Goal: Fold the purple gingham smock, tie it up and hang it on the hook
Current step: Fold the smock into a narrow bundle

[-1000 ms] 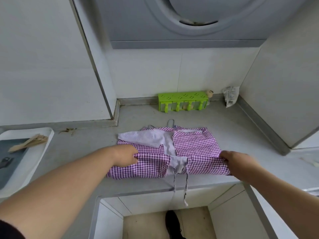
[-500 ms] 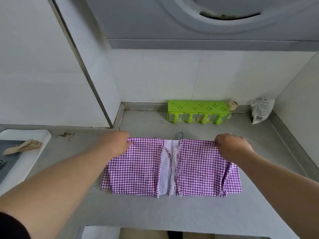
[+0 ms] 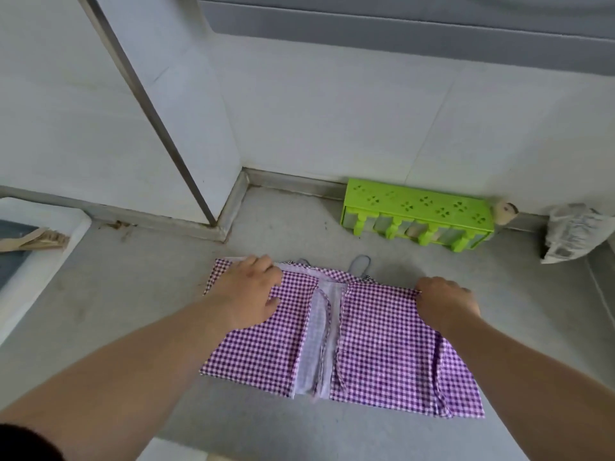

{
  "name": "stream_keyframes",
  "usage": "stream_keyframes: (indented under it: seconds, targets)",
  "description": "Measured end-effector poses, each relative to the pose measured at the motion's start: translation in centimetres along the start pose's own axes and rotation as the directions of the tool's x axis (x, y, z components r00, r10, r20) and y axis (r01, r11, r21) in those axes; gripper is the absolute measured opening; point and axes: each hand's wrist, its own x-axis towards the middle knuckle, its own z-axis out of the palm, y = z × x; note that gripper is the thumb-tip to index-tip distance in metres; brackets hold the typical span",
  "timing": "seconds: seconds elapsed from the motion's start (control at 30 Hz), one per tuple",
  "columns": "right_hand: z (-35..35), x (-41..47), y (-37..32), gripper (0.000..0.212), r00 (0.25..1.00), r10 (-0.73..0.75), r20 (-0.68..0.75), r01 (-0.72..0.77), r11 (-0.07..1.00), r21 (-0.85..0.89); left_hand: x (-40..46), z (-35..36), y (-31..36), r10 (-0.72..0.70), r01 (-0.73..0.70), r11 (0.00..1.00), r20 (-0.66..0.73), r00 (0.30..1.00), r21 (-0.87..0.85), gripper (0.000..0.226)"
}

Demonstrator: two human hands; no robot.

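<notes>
On the far left of the grey table (image 3: 100, 304) stands a white tray (image 3: 50, 251). Next, the left hand (image 3: 248, 294) presses flat, fingers straight, on the folded purple gingham smock (image 3: 376, 347), which lies in the table's middle. Further right, the right hand (image 3: 447, 299) pinches its top edge, fingers curled. Behind stands a green rack (image 3: 419, 212).

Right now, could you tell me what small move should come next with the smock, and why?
Probably let go with the right hand and press the far edge flat: the smock lies folded, the left hand already rests flat, the right one pinches its corner.
</notes>
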Motion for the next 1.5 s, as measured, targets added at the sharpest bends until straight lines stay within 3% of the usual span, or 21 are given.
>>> stream_keyframes:
  seconds: [0.1, 0.2, 0.3, 0.37, 0.43, 0.5, 0.7, 0.8, 0.87, 0.93, 1.0, 1.03, 1.07, 1.17, 1.2, 1.27, 1.33, 1.43, 1.5]
  targets:
    - [0.7, 0.2, -0.9, 0.040, 0.997, -0.001, -0.078, 0.000, 1.000, -0.004, -0.2, 2.1, 0.5, 0.180, -0.190, 0.981, 0.196, 0.964, 0.033, 0.060]
    - [1.1, -1.1, -3.3, 0.042, 0.967, -0.205, -0.150, 0.213, 0.976, 0.042, -0.1, 4.2, 1.2, 0.120, -0.127, 0.992, 0.321, 0.939, 0.000, 0.087]
    - [1.3, -3.1, -6.6, 0.053, 0.840, -0.531, -0.112, 0.540, 0.837, 0.091, 0.4, 5.5, 2.1, 0.047, -0.055, 0.998, 0.394, 0.918, 0.009, 0.105]
    - [2.1, -3.7, -8.5, 0.060, 0.732, -0.672, -0.114, 0.681, 0.730, 0.066, 0.9, 6.3, 2.8, 0.021, -0.035, 0.999, 0.405, 0.914, 0.027, 0.112]
    - [3.0, -3.9, -10.2, 0.064, 0.670, -0.738, -0.083, 0.740, 0.672, 0.002, 1.2, 6.8, 3.5, -0.010, -0.010, 0.999, 0.398, 0.917, 0.048, 0.117]
    - [3.7, -3.9, -11.2, 0.057, 0.657, -0.752, -0.043, 0.752, 0.659, -0.029, 1.4, 7.2, 4.1, -0.037, 0.016, 0.998, 0.408, 0.912, 0.056, 0.121]
    - [3.2, -3.0, -12.2, 0.020, 0.758, -0.651, 0.027, 0.649, 0.758, 0.065, 1.3, 8.5, 4.4, -0.062, 0.041, 0.997, 0.395, 0.916, 0.061, 0.129]
    - [0.9, -1.9, -12.6, 0.020, 0.847, -0.526, 0.083, 0.489, 0.830, 0.269, 1.4, 8.8, 4.4, -0.064, 0.029, 0.995, 0.402, 0.914, 0.091, 0.134]
    - [-1.4, -0.2, -12.7, 0.020, 0.911, -0.411, 0.039, 0.359, 0.834, 0.420, 1.5, 8.9, 4.3, -0.060, 0.018, 0.994, 0.405, 0.913, 0.106, 0.136]
    - [-3.2, 2.7, -12.6, 0.017, 0.976, -0.217, -0.024, 0.178, 0.730, 0.660, 1.5, 8.9, 4.3, -0.059, 0.015, 0.994, 0.411, 0.910, 0.108, 0.136]
    - [-4.9, 5.0, -12.6, 0.012, 0.999, -0.037, 0.027, -0.008, 0.443, 0.896, 1.5, 8.7, 4.3, -0.061, 0.016, 0.994, 0.418, 0.906, 0.110, 0.136]
    - [-5.4, 5.9, -12.5, 0.008, 0.999, 0.007, 0.048, -0.047, 0.347, 0.937, 1.5, 8.7, 4.4, -0.061, 0.015, 0.994, 0.420, 0.905, 0.111, 0.136]
    - [-5.6, 6.4, -12.5, 0.009, 0.998, 0.033, 0.046, -0.054, 0.336, 0.940, 1.5, 8.6, 4.4, -0.061, 0.016, 0.994, 0.422, 0.904, 0.111, 0.136]
    - [-4.2, 5.1, -12.1, 0.057, 0.997, 0.070, 0.042, -0.071, 0.506, 0.860, 1.5, 8.5, 4.3, -0.065, 0.019, 0.994, 0.424, 0.903, 0.111, 0.136]
    - [-3.5, 3.9, -11.9, 0.063, 0.999, 0.048, 0.003, -0.029, 0.562, 0.827, 1.6, 8.3, 4.3, -0.063, 0.019, 0.994, 0.424, 0.904, 0.109, 0.136]
    - [-1.6, 1.0, -11.7, 0.056, 0.985, -0.095, -0.144, 0.168, 0.712, 0.682, 1.7, 8.0, 4.4, -0.060, 0.019, 0.995, 0.417, 0.907, 0.101, 0.135]
    - [0.5, -1.4, -11.6, 0.045, 0.929, -0.308, -0.207, 0.371, 0.795, 0.479, 1.8, 7.7, 4.5, -0.066, 0.028, 0.995, 0.413, 0.908, 0.099, 0.132]
    - [2.9, -3.4, -11.9, 0.054, 0.847, -0.522, -0.099, 0.528, 0.806, 0.267, 1.9, 7.4, 4.6, -0.075, 0.050, 0.996, 0.399, 0.914, 0.072, 0.126]
    - [3.8, -3.6, -11.9, 0.064, 0.842, -0.539, -0.040, 0.532, 0.814, 0.233, 1.7, 7.4, 4.2, -0.065, 0.057, 0.998, 0.370, 0.927, 0.032, 0.121]
